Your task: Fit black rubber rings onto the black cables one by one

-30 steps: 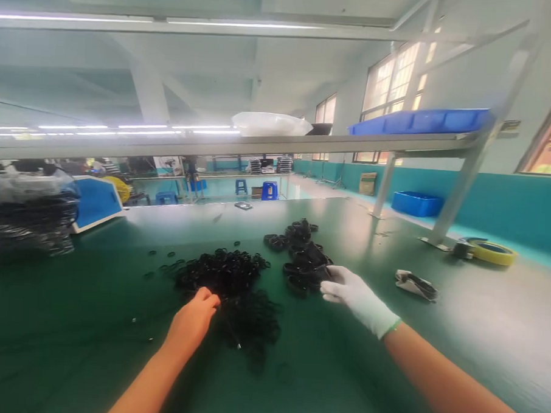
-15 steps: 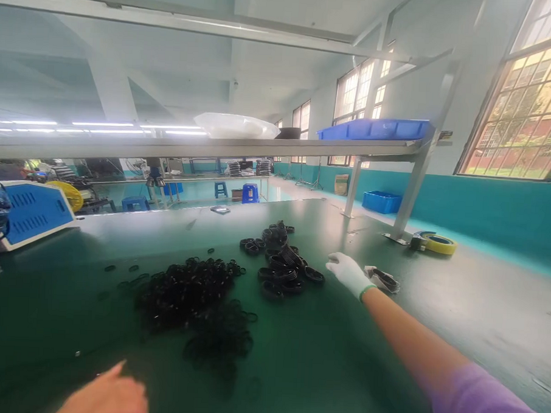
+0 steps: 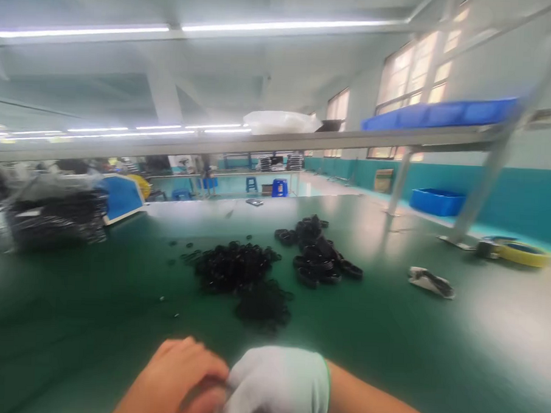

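Note:
My bare left hand (image 3: 179, 379) and my white-gloved right hand (image 3: 279, 380) meet at the near edge of the view. Both have curled fingers pressed close together; what is between them is hidden and blurred. Beyond them on the green tabletop (image 3: 361, 344) lies a heap of small black rings (image 3: 234, 265), with a looser pile of thin rings (image 3: 264, 303) at its near side. Larger black rings (image 3: 319, 260) are heaped to the right of these. Farther right rests a small black piece in white wrapping (image 3: 431, 282).
A roll of yellow tape (image 3: 524, 254) lies by the shelf post at right. Overhead, a shelf (image 3: 278, 141) carries a blue tray (image 3: 444, 115) and a white bag (image 3: 281, 121). At left are plastic-wrapped black bundles (image 3: 58, 215) and a blue machine (image 3: 123, 198).
My right hand has moved from beside the larger rings back to my left hand. My left hand has shifted right in the view. The camera has turned left.

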`<action>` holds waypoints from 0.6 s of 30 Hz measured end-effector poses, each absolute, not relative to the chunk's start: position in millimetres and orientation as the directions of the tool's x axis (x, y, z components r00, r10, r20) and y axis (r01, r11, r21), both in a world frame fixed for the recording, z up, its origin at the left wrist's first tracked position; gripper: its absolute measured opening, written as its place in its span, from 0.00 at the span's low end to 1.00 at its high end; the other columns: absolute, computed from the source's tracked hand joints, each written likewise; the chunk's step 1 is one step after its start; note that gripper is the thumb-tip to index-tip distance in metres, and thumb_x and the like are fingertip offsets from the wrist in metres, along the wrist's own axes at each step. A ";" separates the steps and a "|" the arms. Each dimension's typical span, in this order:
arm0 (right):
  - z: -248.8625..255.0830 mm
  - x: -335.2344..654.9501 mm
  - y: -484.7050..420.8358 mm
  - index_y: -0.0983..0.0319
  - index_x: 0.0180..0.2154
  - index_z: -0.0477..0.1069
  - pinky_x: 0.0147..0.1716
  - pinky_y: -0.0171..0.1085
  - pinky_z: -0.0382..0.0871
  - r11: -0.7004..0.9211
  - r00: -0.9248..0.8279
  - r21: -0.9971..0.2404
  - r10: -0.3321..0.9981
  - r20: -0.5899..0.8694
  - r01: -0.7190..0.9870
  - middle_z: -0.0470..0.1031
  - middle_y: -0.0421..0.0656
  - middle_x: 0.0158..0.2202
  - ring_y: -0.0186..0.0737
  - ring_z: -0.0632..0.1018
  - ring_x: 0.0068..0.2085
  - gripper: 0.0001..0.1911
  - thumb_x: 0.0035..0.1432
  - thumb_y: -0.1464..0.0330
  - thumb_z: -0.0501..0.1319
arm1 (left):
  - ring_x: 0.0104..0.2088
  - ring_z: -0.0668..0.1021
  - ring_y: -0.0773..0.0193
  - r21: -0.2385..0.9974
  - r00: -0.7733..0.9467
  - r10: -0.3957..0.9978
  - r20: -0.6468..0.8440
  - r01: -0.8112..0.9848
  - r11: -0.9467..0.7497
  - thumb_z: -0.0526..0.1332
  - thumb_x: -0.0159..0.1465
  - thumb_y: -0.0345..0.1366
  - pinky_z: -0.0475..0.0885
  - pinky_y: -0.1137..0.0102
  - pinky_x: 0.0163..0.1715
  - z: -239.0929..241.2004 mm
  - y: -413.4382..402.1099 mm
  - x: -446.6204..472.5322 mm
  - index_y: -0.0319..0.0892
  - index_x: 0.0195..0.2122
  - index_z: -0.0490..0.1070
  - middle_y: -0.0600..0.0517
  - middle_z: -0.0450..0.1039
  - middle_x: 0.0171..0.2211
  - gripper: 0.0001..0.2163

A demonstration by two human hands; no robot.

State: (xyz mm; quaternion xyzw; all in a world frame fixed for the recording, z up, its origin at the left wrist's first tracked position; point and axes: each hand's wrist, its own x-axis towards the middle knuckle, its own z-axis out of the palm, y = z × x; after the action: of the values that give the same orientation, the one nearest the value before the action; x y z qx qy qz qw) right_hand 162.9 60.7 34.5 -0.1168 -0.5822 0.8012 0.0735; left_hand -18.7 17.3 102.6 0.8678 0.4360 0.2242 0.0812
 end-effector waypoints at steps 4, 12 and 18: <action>36.0 152.1 53.1 0.69 0.36 0.68 0.32 0.43 0.71 -0.636 -0.995 -0.769 0.102 0.002 -0.067 0.75 0.48 0.24 0.44 0.78 0.28 0.22 0.47 0.56 0.55 | 0.33 0.72 0.65 0.504 0.462 0.876 0.140 0.728 -0.464 0.57 0.62 0.33 0.63 0.70 0.40 123.7 21.1 -8.0 0.47 0.27 0.72 0.58 0.75 0.28 0.08; 22.1 148.4 49.8 0.74 0.43 0.66 0.27 0.36 0.71 -0.804 -0.998 -0.591 0.049 0.046 -0.067 0.76 0.55 0.33 0.43 0.79 0.32 0.22 0.47 0.68 0.56 | 0.34 0.71 0.65 0.543 0.487 0.871 0.056 0.718 -0.436 0.57 0.61 0.31 0.60 0.68 0.42 122.2 36.7 -3.7 0.45 0.27 0.72 0.58 0.75 0.28 0.07; 21.9 152.0 45.2 0.76 0.36 0.70 0.35 0.44 0.72 -0.804 -0.975 -0.552 0.193 0.106 -0.219 0.76 0.52 0.25 0.37 0.76 0.24 0.20 0.44 0.66 0.58 | 0.34 0.73 0.66 0.517 0.522 0.849 0.080 0.707 -0.483 0.54 0.64 0.35 0.62 0.69 0.43 106.9 57.4 0.3 0.46 0.29 0.73 0.59 0.76 0.30 0.10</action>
State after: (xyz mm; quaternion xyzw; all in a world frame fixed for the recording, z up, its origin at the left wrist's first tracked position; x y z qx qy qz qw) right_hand 152.0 45.2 21.9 0.0221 -0.2933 0.9496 0.1086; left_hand 0.3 57.4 106.9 0.8451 0.4603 0.1652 0.2161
